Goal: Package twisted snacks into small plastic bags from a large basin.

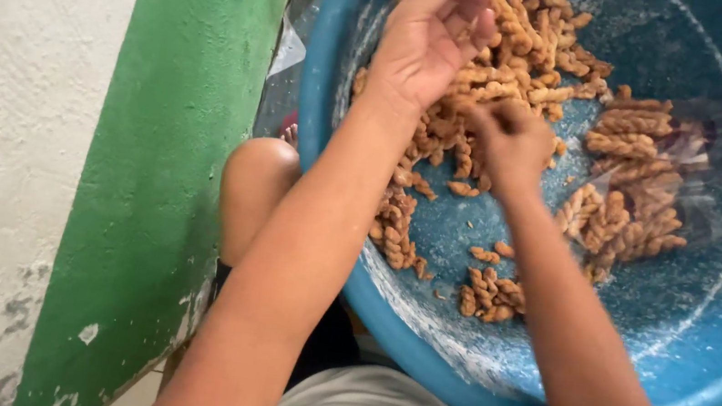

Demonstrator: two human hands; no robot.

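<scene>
Two hands over a big blue tub [706,383]. Left hand [431,42] up high, palm showing, fingers [472,6] loosely curled, holding nothing clear to see. Right hand [510,143] lower, fingers [495,119] bunched tight, pinching brown twisted snacks [505,74] from the pile. More twisted snacks down in the tub, some inside a clear plastic bag [649,174]. White powder on the tub wall. Green and white wall [155,159] at left.

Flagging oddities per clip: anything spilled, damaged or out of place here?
Nothing spilled: the twisted fried snacks all lie inside the blue basin. Its inner wall is dusted with white powder. The green wall paint is chipped.
</scene>
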